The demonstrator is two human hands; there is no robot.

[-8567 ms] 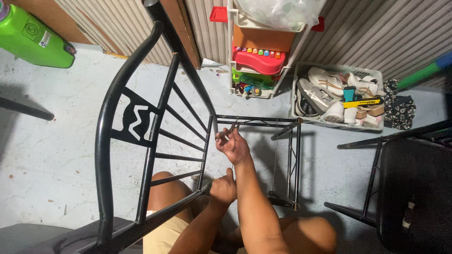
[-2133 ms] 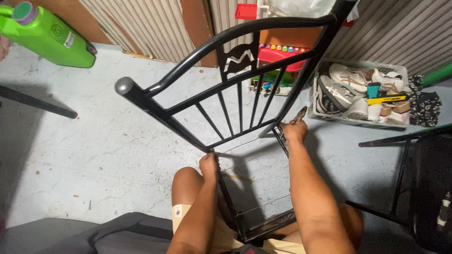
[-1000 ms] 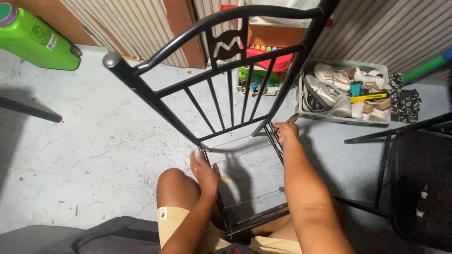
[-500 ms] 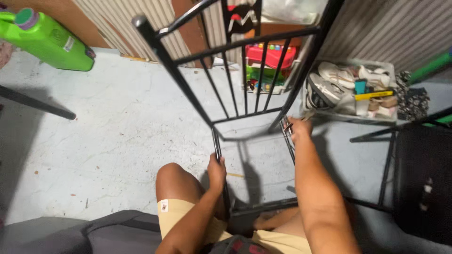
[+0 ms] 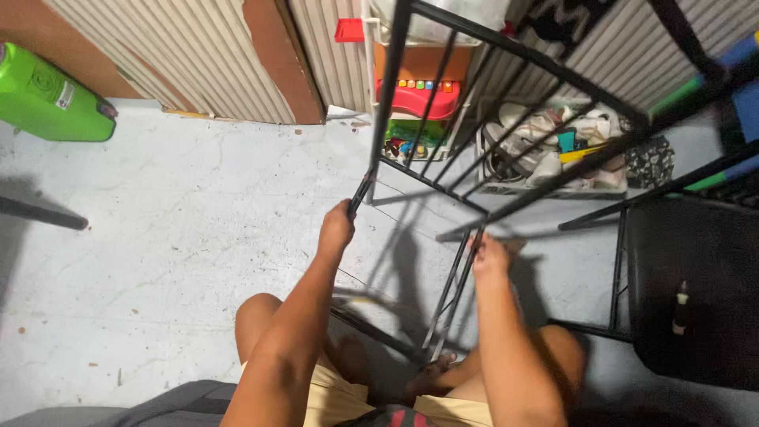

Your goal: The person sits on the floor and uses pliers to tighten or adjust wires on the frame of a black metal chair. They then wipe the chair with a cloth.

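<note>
Two hands grip the black frame (image 5: 443, 170), my left hand (image 5: 336, 229) and right hand (image 5: 489, 257) each closed on a rail, mid-repositioning; next I judge it needs steady lowering to the floor (image 5: 174, 237).

Green jug (image 5: 49, 99) (pale square label) lies far left.

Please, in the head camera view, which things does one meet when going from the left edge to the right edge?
Green jug → left hand on the black metal chair frame → right hand → bin of shoes → black chair seat.
</note>
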